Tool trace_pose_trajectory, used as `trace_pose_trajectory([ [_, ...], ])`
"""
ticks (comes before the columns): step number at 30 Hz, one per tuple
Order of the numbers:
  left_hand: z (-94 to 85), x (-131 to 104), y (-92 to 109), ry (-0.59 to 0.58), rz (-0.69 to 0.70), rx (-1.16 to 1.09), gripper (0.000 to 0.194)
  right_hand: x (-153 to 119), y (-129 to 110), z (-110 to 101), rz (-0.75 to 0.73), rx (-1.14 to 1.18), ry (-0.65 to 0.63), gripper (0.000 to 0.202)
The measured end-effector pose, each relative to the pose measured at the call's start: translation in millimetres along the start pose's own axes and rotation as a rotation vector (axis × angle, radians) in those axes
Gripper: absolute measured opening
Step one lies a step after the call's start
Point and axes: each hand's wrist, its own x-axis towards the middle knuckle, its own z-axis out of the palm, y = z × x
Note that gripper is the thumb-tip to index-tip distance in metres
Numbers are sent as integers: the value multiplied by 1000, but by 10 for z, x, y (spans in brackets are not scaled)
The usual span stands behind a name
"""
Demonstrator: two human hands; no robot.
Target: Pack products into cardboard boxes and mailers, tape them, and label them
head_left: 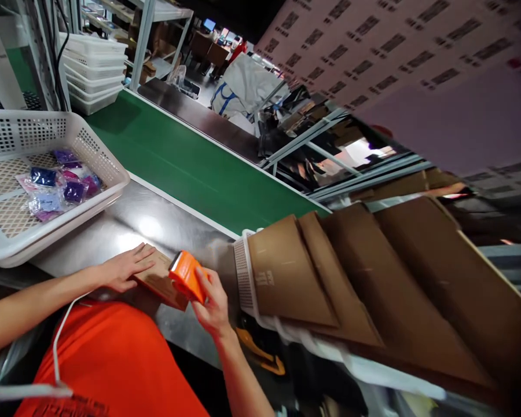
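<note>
My left hand (125, 267) lies flat on a small brown cardboard box (160, 279) that rests on the steel table (125, 223) close to my body. In my right hand (212, 304) is an orange tape dispenser (186, 275), pressed against the box's right end. Part of the box top is hidden under my left hand.
A white mesh basket (99, 162) with purple and blue packets (58, 185) stands at left. Flat brown cartons (330, 272) lean in a white basket (242, 272) at right. Behind runs a green conveyor belt (191, 168); stacked white baskets (93, 72) sit at its far end.
</note>
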Motion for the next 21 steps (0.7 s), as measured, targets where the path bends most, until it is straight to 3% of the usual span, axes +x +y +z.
trace_pose_trajectory([
  [2, -36, 1, -53, -10, -6, -125, 87, 15, 47, 3, -203, -171, -199, 72],
  [5, -84, 26, -33, 18, -135, -286, 58, 57, 126, 34, -307, -330, -312, 83],
  [7, -90, 78, 106, 208, -278, -307, 46, 65, 162, 38, -315, -370, -334, 87],
  [10, -54, 222, 454, 622, -612, -407, 38, 43, 187, 24, -336, -369, -314, 91],
  [11, -40, 284, 575, 668, -732, -533, 39, 34, 189, 19, -347, -354, -304, 91],
  [13, -25, 411, 775, 590, -898, -918, 45, 25, 184, 11, -360, -317, -291, 88],
  [16, -45, 562, 924, 483, -949, -1357, 52, 43, 152, -3, -352, -288, -302, 79],
  [21, -70, 657, 915, 545, -997, -1389, 42, 135, 8, -64, -354, -287, -396, 73],
])
